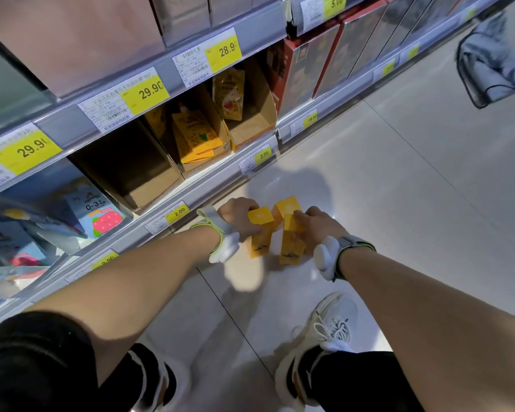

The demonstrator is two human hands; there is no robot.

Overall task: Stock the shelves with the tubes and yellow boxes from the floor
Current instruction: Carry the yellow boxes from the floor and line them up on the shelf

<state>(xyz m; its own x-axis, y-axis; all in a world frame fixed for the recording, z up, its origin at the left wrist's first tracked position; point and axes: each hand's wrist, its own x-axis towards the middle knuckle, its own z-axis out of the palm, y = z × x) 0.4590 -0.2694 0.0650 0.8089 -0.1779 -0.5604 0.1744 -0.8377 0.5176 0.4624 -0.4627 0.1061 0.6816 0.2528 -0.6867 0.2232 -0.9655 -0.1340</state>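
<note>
Three yellow boxes stand upright on the floor just in front of the shelf. My left hand (238, 217) is closed around the left yellow box (260, 233). My right hand (317, 226) grips the right yellow box (292, 245). A third yellow box (287, 208) stands behind and between them, touching both; no hand holds it. No tubes are in view. On the shelf, an open cardboard tray (149, 188) sits to the left of a tray of yellow pouches (197, 135).
Shelf edges carry yellow price tags (146, 92). Tall red cartons (309, 60) stand on the shelf to the right. A grey bag (494, 63) lies on the floor at the far right. My white shoe (327, 331) is on the tiles below my right wrist.
</note>
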